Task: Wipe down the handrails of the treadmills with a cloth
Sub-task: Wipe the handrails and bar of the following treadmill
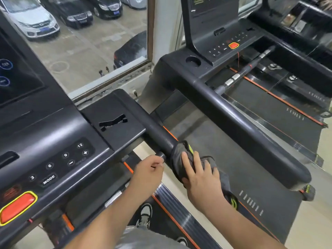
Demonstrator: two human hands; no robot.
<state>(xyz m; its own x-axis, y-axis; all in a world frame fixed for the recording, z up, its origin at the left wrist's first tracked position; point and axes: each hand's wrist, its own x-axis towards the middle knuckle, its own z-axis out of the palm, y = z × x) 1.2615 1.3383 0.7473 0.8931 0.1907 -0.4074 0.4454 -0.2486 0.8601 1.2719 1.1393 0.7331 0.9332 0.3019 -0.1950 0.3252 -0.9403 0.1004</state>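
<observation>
The right hand (199, 177), fingers spread flat, presses the cloth (180, 159) draped over the handrail (159, 137). The bare rail runs up-left from it toward the console (111, 119). The left hand (149, 168) hangs loosely curled, empty, just beside.

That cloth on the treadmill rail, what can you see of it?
The cloth is dark grey, soft-looking fabric with a yellow-green edge. It lies wrapped over the near treadmill's black handrail, bunched and creased, one end hanging below the rail. The right hand presses on it with fingers spread.
</observation>
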